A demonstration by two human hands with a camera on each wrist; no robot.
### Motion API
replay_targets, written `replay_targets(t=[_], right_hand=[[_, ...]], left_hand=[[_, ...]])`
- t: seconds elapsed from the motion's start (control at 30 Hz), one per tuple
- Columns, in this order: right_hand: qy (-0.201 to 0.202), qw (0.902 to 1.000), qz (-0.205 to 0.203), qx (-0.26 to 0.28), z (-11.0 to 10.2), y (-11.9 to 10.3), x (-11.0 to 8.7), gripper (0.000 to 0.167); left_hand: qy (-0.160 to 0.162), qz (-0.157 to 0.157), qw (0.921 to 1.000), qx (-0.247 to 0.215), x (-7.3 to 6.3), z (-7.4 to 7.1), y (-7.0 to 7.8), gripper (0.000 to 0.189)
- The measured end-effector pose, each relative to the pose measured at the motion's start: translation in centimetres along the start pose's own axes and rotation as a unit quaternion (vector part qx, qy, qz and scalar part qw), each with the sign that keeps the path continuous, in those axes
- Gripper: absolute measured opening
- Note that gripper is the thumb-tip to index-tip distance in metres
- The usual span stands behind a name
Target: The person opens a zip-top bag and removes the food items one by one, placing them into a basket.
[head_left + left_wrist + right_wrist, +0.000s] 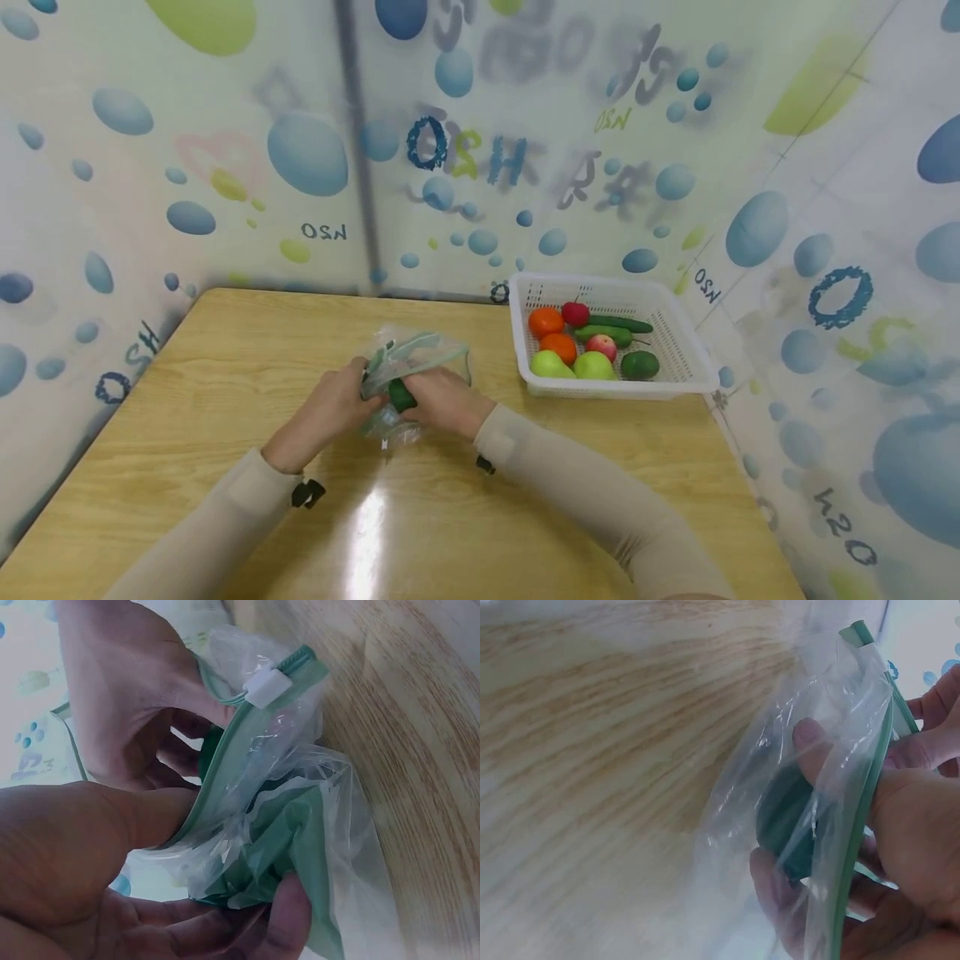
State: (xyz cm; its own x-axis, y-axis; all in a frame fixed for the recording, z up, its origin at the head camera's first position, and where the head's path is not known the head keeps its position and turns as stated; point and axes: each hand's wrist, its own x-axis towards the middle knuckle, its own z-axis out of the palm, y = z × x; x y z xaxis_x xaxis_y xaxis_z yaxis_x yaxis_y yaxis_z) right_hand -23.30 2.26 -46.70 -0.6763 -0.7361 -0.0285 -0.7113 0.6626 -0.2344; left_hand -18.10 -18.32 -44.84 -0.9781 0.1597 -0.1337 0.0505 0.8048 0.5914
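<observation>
A clear zip bag (435,350) with a green zip edge is held above the table between the two hands. My left hand (347,398) grips its rim, the thumb (161,814) at the green edge and the fingers curled under the crumpled green part (289,840) of the bag. A white slider (267,686) sits on the zip. Reaching through the bag's mouth, my right hand (446,402) holds a smooth, rounded dark green thing (787,817), seen through the plastic in the right wrist view. I cannot tell what kind it is.
At the back right of the wooden table (247,358) stands a white plastic basket (693,358). In it lie orange-red round fruits (546,322), green apples or pears (594,365), red fruits (575,313), cucumbers (618,322) and a dark green rounded fruit (640,365). Patterned walls (307,158) border the table.
</observation>
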Motion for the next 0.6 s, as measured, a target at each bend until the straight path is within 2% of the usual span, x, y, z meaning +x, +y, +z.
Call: replay_targets(t=[0.37, 0.6], right_hand=[[0.025, 0.9996, -0.013, 0.000, -1.2, 0.0, -0.7, 0.067], [0.013, 0.9996, -0.023, -0.005, -2.2, -0.4, -1.2, 0.060]], left_hand=[[0.017, -0.005, 0.9998, 0.013, -0.1, -0.2, 0.0, 0.070], [0.016, -0.016, 0.9997, 0.006, -0.2, -0.3, -0.4, 0.071]])
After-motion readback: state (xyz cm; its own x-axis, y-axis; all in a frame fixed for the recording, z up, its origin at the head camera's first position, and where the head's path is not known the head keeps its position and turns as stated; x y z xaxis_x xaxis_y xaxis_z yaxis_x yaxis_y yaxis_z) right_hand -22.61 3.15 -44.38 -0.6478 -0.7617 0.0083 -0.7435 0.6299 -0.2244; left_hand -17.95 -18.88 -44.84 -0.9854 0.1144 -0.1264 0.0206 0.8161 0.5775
